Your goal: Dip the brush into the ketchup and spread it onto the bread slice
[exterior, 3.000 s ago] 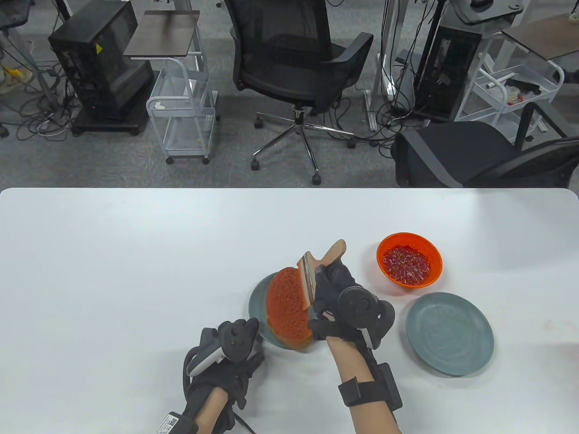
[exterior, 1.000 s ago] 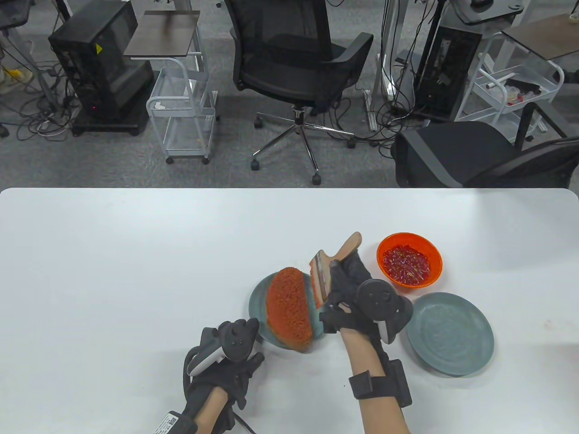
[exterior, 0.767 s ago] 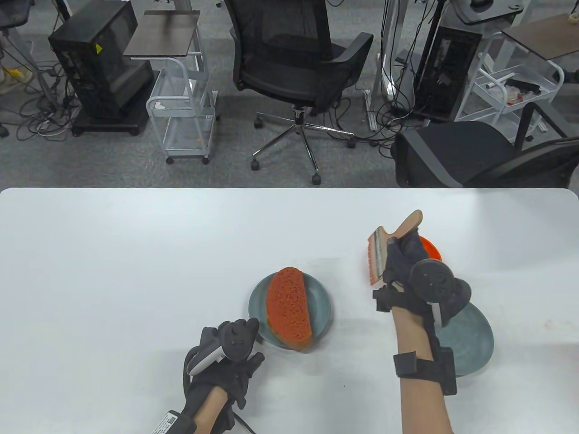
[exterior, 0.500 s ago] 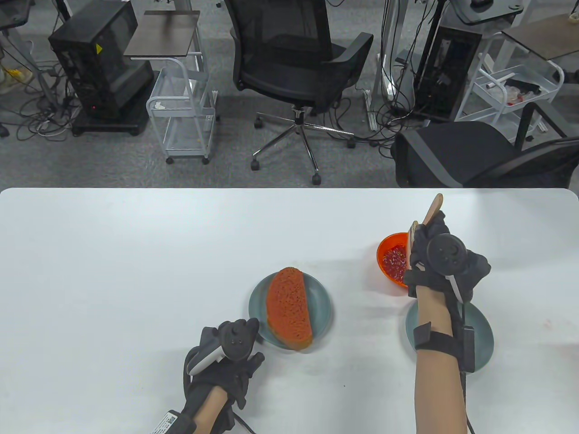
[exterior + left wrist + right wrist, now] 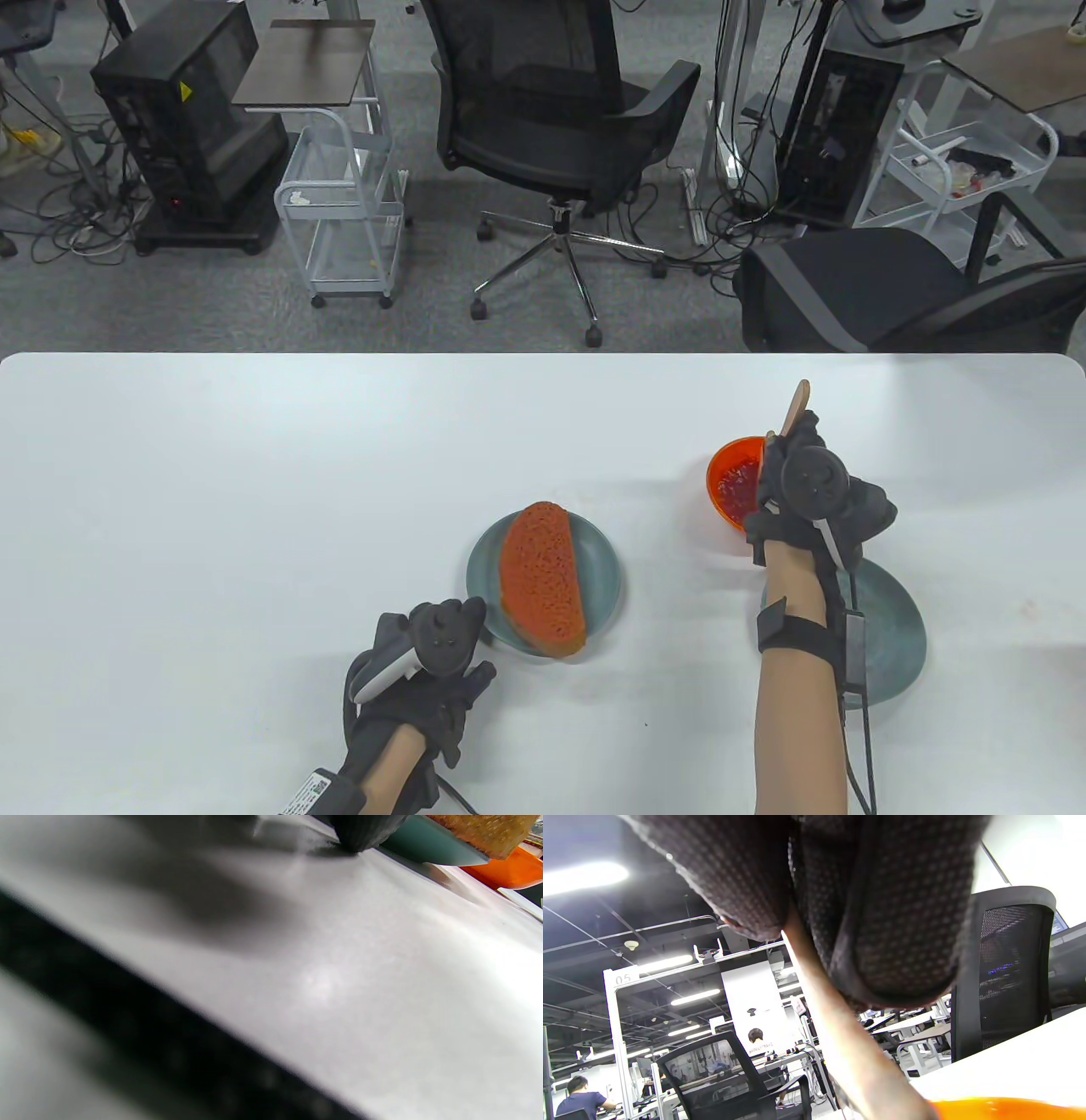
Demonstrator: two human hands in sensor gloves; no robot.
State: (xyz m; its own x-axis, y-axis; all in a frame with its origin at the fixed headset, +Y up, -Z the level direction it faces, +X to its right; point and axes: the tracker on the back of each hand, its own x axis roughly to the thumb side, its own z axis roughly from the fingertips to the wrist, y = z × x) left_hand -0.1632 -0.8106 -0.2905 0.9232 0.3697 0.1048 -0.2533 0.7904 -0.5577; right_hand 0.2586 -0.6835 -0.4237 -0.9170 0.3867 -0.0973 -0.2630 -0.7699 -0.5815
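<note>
Our brush [image 5: 796, 409], gripped in the right hand [image 5: 810, 501], dips into the orange ketchup bowl [image 5: 731, 488] below its fingers, so we judge spreading on the already red-coated bread slice [image 5: 541, 591] remains; left hand [image 5: 422, 679] rests beside its plate [image 5: 604, 577], finger state unclear.

The worktop [image 5: 254, 509] is smooth, white and faintly glossy, catching soft glare. On it, the bread slice [image 5: 541, 579] looks coarse and porous, its top coated red-orange. The plate [image 5: 604, 567] under it is matt grey-green, like glazed ceramic. Right of the bread, the orange bowl [image 5: 726, 463] has a shiny plastic look. The brush [image 5: 797, 405] handle is pale, bare wood. The right hand [image 5: 810, 501] and the left hand [image 5: 424, 679] wear dark knitted cloth gloves.
</note>
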